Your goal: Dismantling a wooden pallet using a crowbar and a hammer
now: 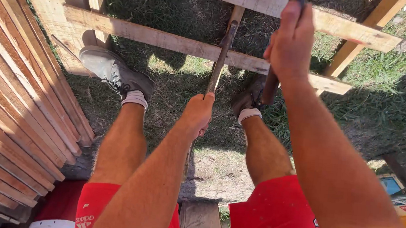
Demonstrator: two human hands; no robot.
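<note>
The right forearm (334,158) fills the near corner of the view, running up from a pale sleeve edge to the right hand (291,41), whose fingers are clenched around a dark handle (269,88) that drops behind the nearer plank (170,40) of a wooden frame lying on the grass (182,11). Take that plank as the mark for everything else. The left hand (198,114) sits on the near side of it, wrapped tight around the lower end of a long metal bar (220,60); the bar slants up and away across the plank, and its dark tip lies over the plank's far edge, against a short upright board. A second plank (279,6) runs across the frame beyond the first. Below the plank, on its near side, are the person's two bare legs in red shorts (277,216), a grey shoe (112,70) with a white sock planted just under the plank's left end, and the other shoe (247,99) half hidden beside the dark handle. Left of the plank leans a stack of boards (14,113).
</note>
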